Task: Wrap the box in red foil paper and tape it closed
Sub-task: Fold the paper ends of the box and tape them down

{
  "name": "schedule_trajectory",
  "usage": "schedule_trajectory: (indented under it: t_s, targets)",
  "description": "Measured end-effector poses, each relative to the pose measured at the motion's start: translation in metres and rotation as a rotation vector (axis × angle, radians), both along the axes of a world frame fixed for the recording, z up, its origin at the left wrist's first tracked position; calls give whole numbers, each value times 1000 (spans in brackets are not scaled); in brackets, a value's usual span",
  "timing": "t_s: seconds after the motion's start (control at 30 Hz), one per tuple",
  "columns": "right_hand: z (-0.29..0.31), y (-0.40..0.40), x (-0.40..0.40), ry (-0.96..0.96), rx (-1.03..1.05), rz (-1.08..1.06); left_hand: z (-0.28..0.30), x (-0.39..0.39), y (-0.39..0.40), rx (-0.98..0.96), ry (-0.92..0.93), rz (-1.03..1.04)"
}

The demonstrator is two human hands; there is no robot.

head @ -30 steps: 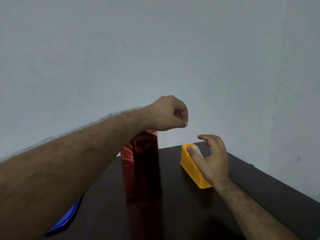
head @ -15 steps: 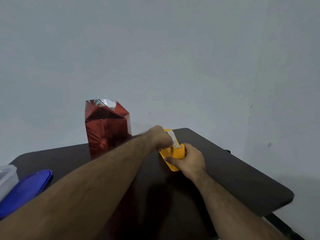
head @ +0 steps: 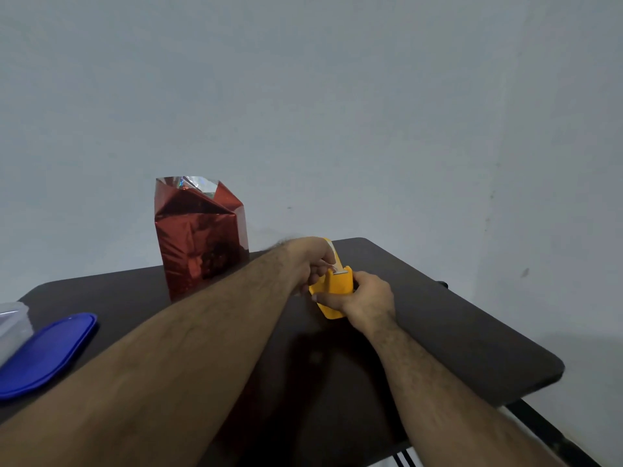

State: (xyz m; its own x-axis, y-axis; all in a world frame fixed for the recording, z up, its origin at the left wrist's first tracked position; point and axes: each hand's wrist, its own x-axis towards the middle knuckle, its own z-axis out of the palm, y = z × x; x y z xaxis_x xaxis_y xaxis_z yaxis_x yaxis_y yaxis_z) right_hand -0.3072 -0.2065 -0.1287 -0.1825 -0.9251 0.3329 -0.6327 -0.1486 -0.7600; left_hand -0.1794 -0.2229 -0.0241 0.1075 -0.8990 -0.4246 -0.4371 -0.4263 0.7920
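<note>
Right hand [head: 365,299] grips the yellow tape dispenser [head: 333,291]; left hand [head: 312,261] pinches tape (fingertips partly hidden).

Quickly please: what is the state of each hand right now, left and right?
Left hand: fingers curled at the tape end on the yellow tape dispenser, seemingly pinching the tape.
Right hand: closed around the yellow tape dispenser, holding it on the table.

legible text, labels, brands, numbers, signs: none. red foil-wrapped box [head: 199,237]: no print, only glare and reflections. yellow tape dispenser [head: 335,291]: no marking can be read. blue lid [head: 47,355]: plain surface, no lettering. clear container [head: 11,326] at the left edge: nothing readable. wall [head: 337,112]: no signs, only small specks.
</note>
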Motion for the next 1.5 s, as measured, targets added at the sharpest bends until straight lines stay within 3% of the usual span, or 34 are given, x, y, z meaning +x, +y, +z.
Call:
schedule_trajectory:
  t_s: [0.27, 0.9, 1.23, 1.5]
  targets:
    - [-1, -1, -1, 6, 42, 11, 13, -10, 9, -34, -67, -42]
    - [-1, -2, -24, -7, 115, 222, -5, -21, 37, -46, 88, 109]
    - [-1, -5, -25, -41, 143, 254, -35, -26, 30, -340, 166, 279]
    - [-2, -7, -25, -19, 150, 247, -47, -29, 29, -383, 139, 334]
